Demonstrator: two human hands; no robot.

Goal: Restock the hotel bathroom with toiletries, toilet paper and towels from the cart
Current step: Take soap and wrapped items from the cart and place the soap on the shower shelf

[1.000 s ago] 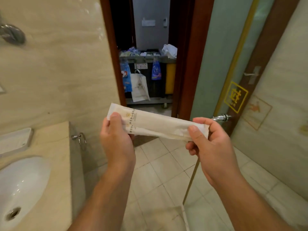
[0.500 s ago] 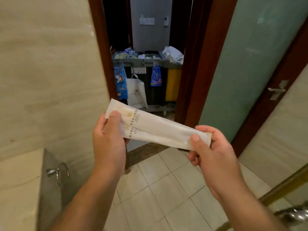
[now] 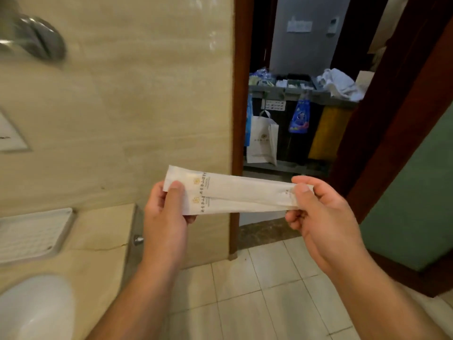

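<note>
White paper with a small gold emblem: two long toiletry packets (image 3: 240, 196) lie one over the other, pinched at both ends. The left hand (image 3: 166, 217) presses its thumb on top at one end. The right hand (image 3: 323, 224) nips the other end between the thumb and its curled fingers (image 3: 293, 220). Both hands are closed on the packets and hold them in the air beside the end of the stone table (image 3: 98, 231), above the tiled floor (image 3: 269, 290).

On the table a white ribbed tray (image 3: 31, 231) sits near the wall, with the basin (image 3: 34, 307) in front of it. The tray looks like the likely place for the packets, which have not been set down yet.

Through the doorway stands the cart (image 3: 301, 94), with a heap of white towels (image 3: 338, 84) on top and bags hanging from its front.

The job seems to be at an early stage. The toiletries have been brought into the bathroom but not placed, and the towels are on the cart. No toilet paper can be made out anywhere, so that step appears to be outstanding as well.
</note>
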